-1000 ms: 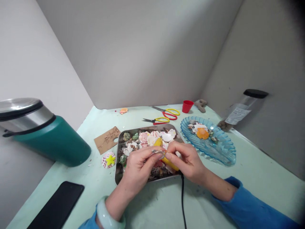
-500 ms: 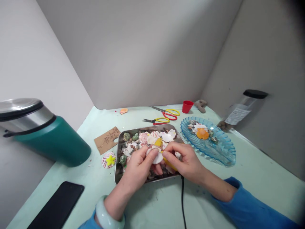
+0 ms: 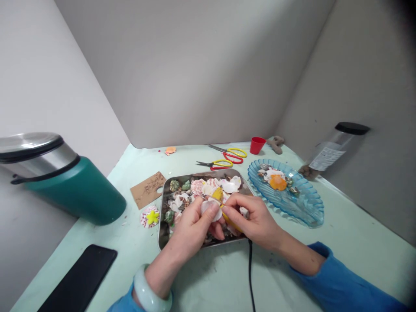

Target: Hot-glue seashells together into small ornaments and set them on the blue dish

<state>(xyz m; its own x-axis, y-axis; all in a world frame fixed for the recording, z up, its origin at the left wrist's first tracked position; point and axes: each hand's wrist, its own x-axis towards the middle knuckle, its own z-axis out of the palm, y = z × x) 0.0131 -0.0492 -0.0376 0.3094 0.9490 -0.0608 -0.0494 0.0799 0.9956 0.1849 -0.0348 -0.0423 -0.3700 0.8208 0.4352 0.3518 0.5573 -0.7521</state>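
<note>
My left hand (image 3: 194,221) pinches a white seashell (image 3: 210,210) between thumb and fingers, above a metal tray (image 3: 208,246) of shells and stones. My right hand (image 3: 255,216) is closed on a yellow corded tool (image 3: 234,223), held at a slant. Its thin shaft reaches left along the upper edge of the shell; whether the tip touches it I cannot tell. A black cord (image 3: 250,268) trails from beneath the right hand toward me. Just beyond the shell lies a yellow piece (image 3: 217,193) among white and pink shells. My fingers hide part of the tool and tray.
Left are a green bottle (image 3: 81,190), a black phone (image 3: 81,277), a brown board (image 3: 147,190) and a shell with a yellow star (image 3: 151,216). Behind lie scissors (image 3: 221,164) and a red cup (image 3: 257,145). Right, a blue dish (image 3: 305,208) holds shells, near a clear jar (image 3: 326,156).
The whole view has shifted slightly. Both hands keep their holds above the tray, and the white shell has turned a little in my left fingers.
</note>
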